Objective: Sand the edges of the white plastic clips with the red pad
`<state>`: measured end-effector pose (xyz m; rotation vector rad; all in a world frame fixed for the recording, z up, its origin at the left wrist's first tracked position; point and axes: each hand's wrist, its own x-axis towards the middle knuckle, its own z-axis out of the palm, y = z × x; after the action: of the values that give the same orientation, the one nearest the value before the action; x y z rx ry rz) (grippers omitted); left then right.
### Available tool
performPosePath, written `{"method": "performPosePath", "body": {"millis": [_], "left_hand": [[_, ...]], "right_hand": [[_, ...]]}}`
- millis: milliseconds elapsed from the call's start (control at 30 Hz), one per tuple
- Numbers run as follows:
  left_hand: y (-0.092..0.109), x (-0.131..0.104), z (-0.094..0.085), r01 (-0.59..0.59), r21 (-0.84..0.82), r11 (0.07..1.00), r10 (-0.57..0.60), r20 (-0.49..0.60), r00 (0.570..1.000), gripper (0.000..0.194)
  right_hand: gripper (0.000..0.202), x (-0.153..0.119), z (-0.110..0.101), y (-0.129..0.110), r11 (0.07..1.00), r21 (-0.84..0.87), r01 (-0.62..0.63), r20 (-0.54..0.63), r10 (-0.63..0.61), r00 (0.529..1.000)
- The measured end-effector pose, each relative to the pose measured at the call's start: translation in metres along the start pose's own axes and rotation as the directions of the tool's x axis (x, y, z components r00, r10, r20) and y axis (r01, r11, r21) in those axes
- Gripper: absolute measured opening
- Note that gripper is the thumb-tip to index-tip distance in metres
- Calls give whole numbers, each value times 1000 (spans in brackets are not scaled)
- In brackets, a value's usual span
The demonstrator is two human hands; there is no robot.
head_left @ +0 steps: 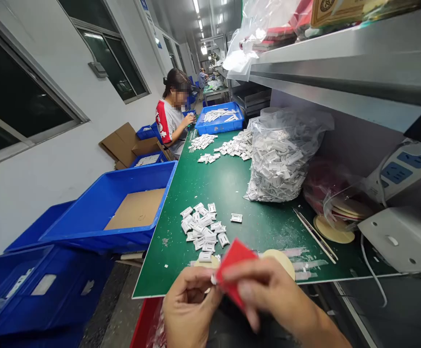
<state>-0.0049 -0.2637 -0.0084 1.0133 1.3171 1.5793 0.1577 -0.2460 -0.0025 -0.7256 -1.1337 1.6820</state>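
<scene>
My left hand [192, 304] is closed in a pinch at the near edge of the green table. Between its thumb and index finger shows the tip of a small white plastic part [214, 279], mostly hidden by the fingers. My right hand [268, 290] grips a red folded sheet [236, 258], blurred, which touches or nearly touches the white part. Just beyond the hands lies a loose pile of similar white plastic parts [205, 224], with one single part [236, 218] to its right. A cream round disc [280, 261] sits partly behind my right hand.
A clear bag full of white parts [279, 162] stands on the green table [181, 179]. Tweezers [315, 235] lie right, near a power strip [406, 166]. A metal shelf [341, 63] overhangs. Blue bins [97, 239] stand left. A co-worker [174, 111] sits farther along.
</scene>
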Motion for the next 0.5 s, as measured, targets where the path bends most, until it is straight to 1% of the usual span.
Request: {"method": "performPosePath", "body": {"millis": [33, 67, 100, 133, 167, 267, 367, 433, 467, 500], "left_hand": [[-1, 2, -2, 56, -44, 997, -54, 38, 998, 24], [-2, 4, -4, 105, -76, 992, -100, 65, 993, 24], [-3, 5, -6, 148, -101, 984, -140, 80, 987, 24], [-3, 6, -7, 185, -123, 975, -175, 90, 981, 24], [-3, 6, -7, 211, -143, 967, -198, 98, 975, 24], [-2, 3, -3, 249, -186, 951, -232, 105, 967, 28], [1, -1, 5, 267, -222, 938, -252, 92, 963, 30], [4, -4, 10, 272, -245, 930, -261, 80, 962, 30], [5, -5, 11, 274, -262, 925, -261, 83, 962, 30], [6, -5, 12, 283, -294, 913, -262, 107, 959, 30]], "right_hand": [[27, 3, -1, -1, 1000, -23, -1, -124, -2, 992], [26, 4, -1, -1, 999, -53, 5, -244, -18, 970], [25, 4, -1, -1, 997, -77, 13, -332, -38, 943], [25, 3, -1, -1, 996, -87, 21, -373, -52, 926], [26, 0, 0, -1, 996, -81, 31, -359, -58, 932], [28, -10, 5, 4, 998, -47, 52, -238, -62, 969], [30, -15, 9, 10, 996, -51, 77, -195, -86, 977], [29, -12, 9, 12, 996, -18, 92, -129, -93, 987], [27, -10, 9, 12, 995, -23, 95, -121, -97, 988], [26, -6, 8, 11, 994, -54, 94, -155, -101, 983]]}}
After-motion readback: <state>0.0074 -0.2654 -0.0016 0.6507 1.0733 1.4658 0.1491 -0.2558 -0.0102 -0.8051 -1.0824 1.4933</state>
